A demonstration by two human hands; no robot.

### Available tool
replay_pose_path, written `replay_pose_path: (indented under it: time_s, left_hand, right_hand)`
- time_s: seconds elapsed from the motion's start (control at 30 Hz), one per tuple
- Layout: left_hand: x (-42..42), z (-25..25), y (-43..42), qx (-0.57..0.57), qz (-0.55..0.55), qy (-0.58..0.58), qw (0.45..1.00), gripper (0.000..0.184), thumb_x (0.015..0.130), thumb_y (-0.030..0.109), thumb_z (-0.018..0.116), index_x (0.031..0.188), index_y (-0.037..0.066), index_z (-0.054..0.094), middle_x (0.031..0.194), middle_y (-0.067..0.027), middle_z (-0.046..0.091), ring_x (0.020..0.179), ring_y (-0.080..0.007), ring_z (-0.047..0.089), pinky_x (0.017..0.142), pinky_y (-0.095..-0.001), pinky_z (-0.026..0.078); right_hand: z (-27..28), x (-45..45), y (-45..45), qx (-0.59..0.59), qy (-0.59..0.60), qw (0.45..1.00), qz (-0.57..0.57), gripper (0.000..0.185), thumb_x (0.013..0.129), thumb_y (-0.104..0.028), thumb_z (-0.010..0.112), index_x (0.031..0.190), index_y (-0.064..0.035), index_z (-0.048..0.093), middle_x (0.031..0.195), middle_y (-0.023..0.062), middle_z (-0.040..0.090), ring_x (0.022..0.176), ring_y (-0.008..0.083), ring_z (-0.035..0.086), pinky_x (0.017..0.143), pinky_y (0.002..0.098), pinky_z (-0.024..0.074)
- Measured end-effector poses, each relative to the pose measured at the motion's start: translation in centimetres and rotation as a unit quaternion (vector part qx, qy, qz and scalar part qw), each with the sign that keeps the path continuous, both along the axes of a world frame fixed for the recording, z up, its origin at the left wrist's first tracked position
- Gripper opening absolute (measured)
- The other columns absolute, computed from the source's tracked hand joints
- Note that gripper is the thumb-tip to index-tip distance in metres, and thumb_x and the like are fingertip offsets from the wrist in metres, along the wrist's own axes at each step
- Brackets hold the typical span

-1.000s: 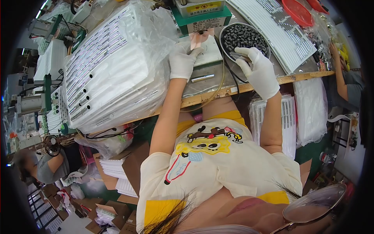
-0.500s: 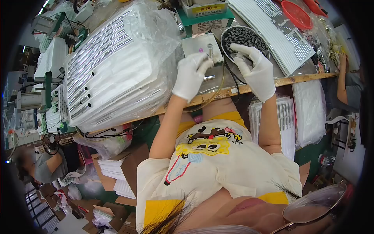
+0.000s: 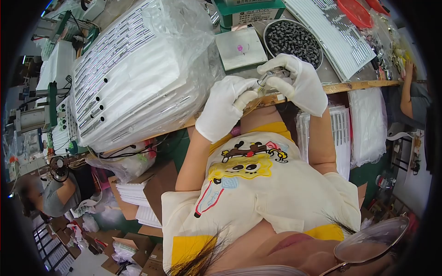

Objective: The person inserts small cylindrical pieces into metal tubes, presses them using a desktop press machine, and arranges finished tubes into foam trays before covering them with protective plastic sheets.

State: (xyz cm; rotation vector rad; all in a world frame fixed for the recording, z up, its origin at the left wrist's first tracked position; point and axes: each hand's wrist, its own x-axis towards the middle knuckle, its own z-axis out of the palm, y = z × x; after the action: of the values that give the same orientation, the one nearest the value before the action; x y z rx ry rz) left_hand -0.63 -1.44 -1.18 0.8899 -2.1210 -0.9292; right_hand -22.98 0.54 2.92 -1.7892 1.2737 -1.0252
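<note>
Both my hands wear white gloves and meet in front of the bench's wooden edge. My left hand (image 3: 225,106) is closed, its thumb and fingers pinching one end of a small shiny metal tube (image 3: 263,81). My right hand (image 3: 297,83) curls around the other end, where shiny metal shows between thumb and forefinger. The fingers hide much of the piece. Just beyond my hands lies a flat metal block (image 3: 230,51) with a pink spot on it. A round bowl (image 3: 265,42) of small black plastic plugs (image 3: 294,41) stands beyond my right hand.
On the left, metal tubes (image 3: 115,50) lie in rows on white sheets under clear plastic. A white ribbed tray (image 3: 331,41) and red basket (image 3: 354,13) sit to the right. Behind the block is a green machine base (image 3: 248,16). Other people work at both sides.
My hands have come together and nearer to me, away from the block and the bowl. The metal piece seen by the left hand over the block is now held between both hands.
</note>
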Motion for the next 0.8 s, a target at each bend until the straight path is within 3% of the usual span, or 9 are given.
replay_pose_path:
  time_s: [0.1,0.17,0.23,0.3,0.33,0.4,0.5,0.7,0.8]
  left_hand:
    - [0.1,-0.7,-0.2,-0.041,0.015,-0.020,0.999,0.024,0.092,0.013,0.069,0.114,0.005,0.073,0.103,-0.0128,0.072,0.099,-0.0324,0.065,0.090,-0.0407,0.050]
    - [-0.1,-1.6,-0.3,-0.087,0.047,-0.037,0.994,0.026,0.091,0.015,0.071,0.115,0.008,0.073,0.100,-0.0114,0.072,0.096,-0.0312,0.065,0.087,-0.0413,0.049]
    - [-0.2,-2.6,-0.4,-0.133,0.080,-0.055,0.986,0.028,0.089,0.016,0.073,0.116,0.010,0.074,0.096,-0.0100,0.072,0.093,-0.0301,0.066,0.084,-0.0418,0.048]
    - [-0.2,-3.9,-0.3,-0.159,0.136,-0.202,0.957,0.029,0.085,0.023,0.076,0.114,0.015,0.074,0.093,-0.0063,0.072,0.089,-0.0274,0.065,0.079,-0.0426,0.045]
    - [-0.3,-4.6,-0.3,-0.159,0.136,-0.201,0.957,0.029,0.085,0.023,0.076,0.114,0.015,0.074,0.093,-0.0063,0.072,0.089,-0.0274,0.065,0.079,-0.0426,0.045]
    - [-0.7,-5.9,-0.2,-0.173,0.102,-0.287,0.937,0.026,0.083,0.027,0.078,0.107,0.018,0.073,0.093,-0.0025,0.071,0.088,-0.0250,0.064,0.075,-0.0422,0.042]
    - [-1.3,-7.5,0.2,-0.217,0.117,-0.336,0.909,0.022,0.083,0.029,0.077,0.102,0.018,0.072,0.091,-0.0018,0.070,0.088,-0.0250,0.064,0.076,-0.0425,0.043]
    - [-1.6,-7.3,0.2,-0.225,0.136,-0.327,0.908,0.025,0.081,0.027,0.079,0.102,0.017,0.071,0.087,-0.0033,0.069,0.085,-0.0247,0.064,0.075,-0.0426,0.044]
    - [1.7,-0.4,1.5,-0.212,0.102,-0.173,0.956,0.019,0.085,0.013,0.073,0.104,0.016,0.075,0.095,-0.0075,0.074,0.088,-0.0266,0.068,0.077,-0.0439,0.049]
  right_hand:
    - [-0.6,0.0,0.0,0.006,0.011,1.000,-0.008,0.022,0.087,0.001,0.070,0.109,-0.0004,0.072,0.105,0.0073,0.072,0.094,0.0121,0.070,0.085,0.0250,0.0553]
    - [-1.7,-0.3,-0.3,-0.020,0.066,0.997,-0.020,0.028,0.089,-0.010,0.077,0.116,-0.0011,0.071,0.103,0.0082,0.074,0.090,0.0132,0.071,0.084,0.0267,0.0573]
    - [-2.7,-0.6,-0.4,0.021,0.032,0.998,-0.042,0.033,0.090,-0.011,0.077,0.121,-0.0013,0.068,0.101,0.0092,0.074,0.090,0.0133,0.071,0.085,0.0262,0.0565]
    - [-4.7,-1.9,-0.7,0.052,-0.008,0.995,-0.082,0.037,0.094,-0.012,0.073,0.128,-0.0016,0.061,0.097,0.0124,0.072,0.092,0.0153,0.070,0.086,0.0269,0.0545]
    - [-5.6,-3.2,-0.9,0.052,-0.007,0.995,-0.082,0.037,0.094,-0.012,0.073,0.128,-0.0016,0.061,0.097,0.0124,0.072,0.092,0.0153,0.070,0.086,0.0269,0.0545]
    - [-6.4,-5.5,-1.1,0.051,0.112,0.975,-0.186,0.026,0.099,-0.006,0.065,0.125,-0.0002,0.061,0.104,0.0071,0.071,0.093,0.0106,0.064,0.085,0.0261,0.0520]
    - [-5.3,-7.7,-0.8,0.017,0.211,0.940,-0.267,0.022,0.099,-0.009,0.066,0.120,-0.0012,0.066,0.099,0.0115,0.074,0.089,0.0153,0.068,0.082,0.0294,0.0529]
    - [-6.8,-10.7,-1.1,-0.050,0.339,0.891,-0.298,0.020,0.094,-0.015,0.070,0.112,-0.0075,0.074,0.102,0.0147,0.072,0.093,0.0304,0.070,0.085,0.0390,0.0546]
    - [-6.9,-10.6,-1.1,-0.037,0.408,0.865,-0.288,0.020,0.093,-0.019,0.070,0.110,-0.0106,0.075,0.100,0.0150,0.069,0.094,0.0348,0.069,0.085,0.0431,0.0544]
